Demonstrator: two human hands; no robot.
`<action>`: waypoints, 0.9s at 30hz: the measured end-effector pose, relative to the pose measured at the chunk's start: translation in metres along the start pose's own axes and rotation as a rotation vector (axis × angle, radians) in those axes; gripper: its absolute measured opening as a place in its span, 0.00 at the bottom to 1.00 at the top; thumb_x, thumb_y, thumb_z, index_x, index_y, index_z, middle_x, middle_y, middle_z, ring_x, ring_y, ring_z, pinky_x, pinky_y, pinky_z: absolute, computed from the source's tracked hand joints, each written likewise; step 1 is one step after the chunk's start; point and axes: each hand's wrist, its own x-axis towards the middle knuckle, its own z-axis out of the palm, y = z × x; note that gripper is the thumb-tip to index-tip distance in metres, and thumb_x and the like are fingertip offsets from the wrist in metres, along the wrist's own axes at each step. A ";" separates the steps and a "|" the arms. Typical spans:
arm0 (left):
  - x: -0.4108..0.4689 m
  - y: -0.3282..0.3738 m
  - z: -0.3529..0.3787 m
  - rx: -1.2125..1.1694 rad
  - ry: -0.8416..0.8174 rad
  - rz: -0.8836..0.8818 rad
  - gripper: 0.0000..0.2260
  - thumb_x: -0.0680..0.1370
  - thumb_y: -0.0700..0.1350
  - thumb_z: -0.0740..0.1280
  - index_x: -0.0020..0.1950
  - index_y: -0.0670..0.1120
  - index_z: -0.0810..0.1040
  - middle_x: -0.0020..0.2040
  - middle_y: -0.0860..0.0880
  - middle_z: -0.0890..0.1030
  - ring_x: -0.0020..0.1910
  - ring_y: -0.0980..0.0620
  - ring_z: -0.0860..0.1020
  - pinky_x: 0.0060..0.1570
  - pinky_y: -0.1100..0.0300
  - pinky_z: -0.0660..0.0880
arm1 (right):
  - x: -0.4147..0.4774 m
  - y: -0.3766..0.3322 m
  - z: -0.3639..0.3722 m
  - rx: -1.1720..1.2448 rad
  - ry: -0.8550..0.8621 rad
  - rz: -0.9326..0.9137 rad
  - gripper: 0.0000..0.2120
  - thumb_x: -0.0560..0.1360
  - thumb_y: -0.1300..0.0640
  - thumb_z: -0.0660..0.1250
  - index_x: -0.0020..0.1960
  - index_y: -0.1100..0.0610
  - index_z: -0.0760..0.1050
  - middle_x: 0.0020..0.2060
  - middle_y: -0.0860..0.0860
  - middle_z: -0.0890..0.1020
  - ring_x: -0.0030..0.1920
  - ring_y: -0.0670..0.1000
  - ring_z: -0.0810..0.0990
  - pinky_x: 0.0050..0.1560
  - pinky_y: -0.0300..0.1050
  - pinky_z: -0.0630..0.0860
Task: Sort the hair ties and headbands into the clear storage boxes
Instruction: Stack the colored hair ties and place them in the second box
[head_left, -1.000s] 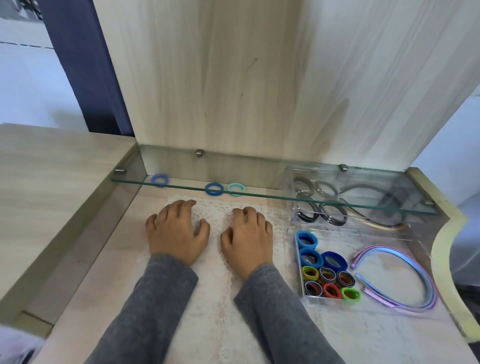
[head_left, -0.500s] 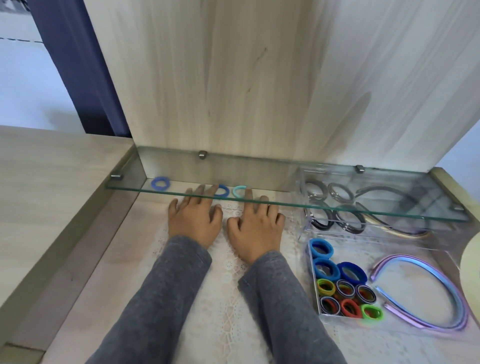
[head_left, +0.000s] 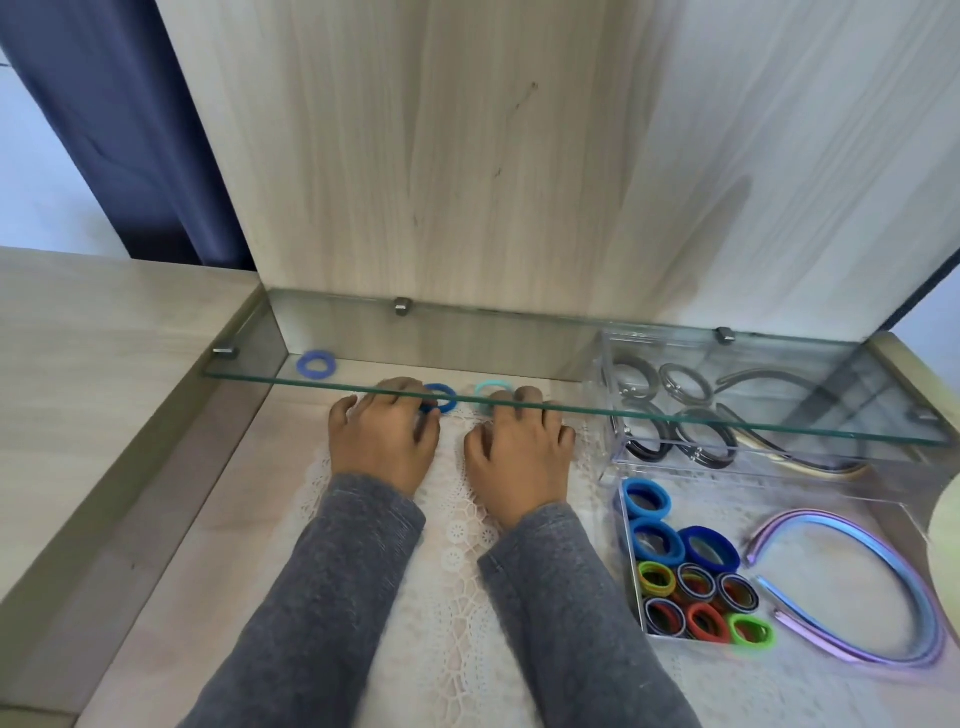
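Left hand (head_left: 382, 447) fingers touch blue tie (head_left: 445, 395), right hand (head_left: 517, 452) teal tie (head_left: 491, 387); ties lie flat; grip unclear.

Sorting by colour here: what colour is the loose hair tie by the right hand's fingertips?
Light teal; the hair tie shows best in the head view.

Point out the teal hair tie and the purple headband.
teal hair tie (head_left: 492, 385), head view, far edge of its ring.
purple headband (head_left: 815, 515), head view, top of its arc.

No readable text, label or number shows anywhere.
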 end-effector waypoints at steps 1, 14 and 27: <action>-0.001 -0.001 0.000 -0.008 0.005 0.000 0.05 0.74 0.49 0.66 0.48 0.53 0.79 0.50 0.57 0.80 0.49 0.52 0.78 0.56 0.51 0.66 | 0.000 0.001 0.000 0.003 0.005 -0.004 0.19 0.75 0.50 0.57 0.64 0.53 0.69 0.61 0.52 0.71 0.58 0.57 0.69 0.56 0.54 0.64; -0.033 -0.021 -0.022 -0.135 -0.105 0.037 0.03 0.74 0.51 0.69 0.46 0.58 0.81 0.53 0.62 0.79 0.51 0.60 0.77 0.60 0.52 0.62 | -0.006 0.007 0.000 0.092 0.149 -0.037 0.08 0.73 0.56 0.68 0.51 0.50 0.80 0.54 0.52 0.77 0.54 0.57 0.73 0.50 0.53 0.71; -0.017 -0.034 -0.031 -0.075 0.111 -0.155 0.09 0.74 0.46 0.68 0.53 0.48 0.79 0.52 0.49 0.81 0.49 0.45 0.79 0.54 0.50 0.71 | -0.015 -0.004 0.002 0.385 0.027 -0.332 0.05 0.74 0.51 0.68 0.50 0.44 0.79 0.52 0.45 0.75 0.55 0.48 0.65 0.53 0.46 0.61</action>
